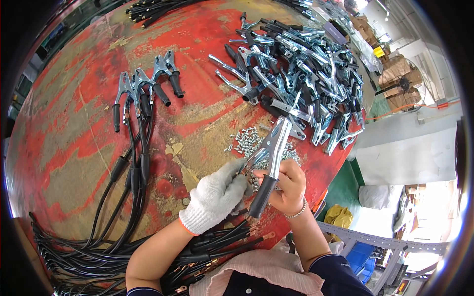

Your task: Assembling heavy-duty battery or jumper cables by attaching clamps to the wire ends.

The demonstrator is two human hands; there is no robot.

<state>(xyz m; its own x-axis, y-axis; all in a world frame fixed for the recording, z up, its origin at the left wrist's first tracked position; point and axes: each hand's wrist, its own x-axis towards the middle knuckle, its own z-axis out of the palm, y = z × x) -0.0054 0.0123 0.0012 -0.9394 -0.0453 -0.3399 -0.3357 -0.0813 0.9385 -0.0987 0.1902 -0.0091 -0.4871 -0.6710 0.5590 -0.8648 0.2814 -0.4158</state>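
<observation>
My left hand, in a white knit glove, is closed on a metal spring clamp with black handle grips. Copper shows at the gloved fingertips, where a cable end seems to meet the clamp; the glove hides most of it. My bare right hand, with a beaded bracelet, is curled behind the clamp's near handle. Its fingertips are pinched together by the clamp, and whatever small part they hold is hidden. Just beyond my hands lies a pile of small screws and nuts.
A large heap of clamps covers the table's far right. Several clamps joined to black cables lie at left. Loose cables with copper lugs run along the near edge. More black cables lie at the back. A fan stands beyond the table.
</observation>
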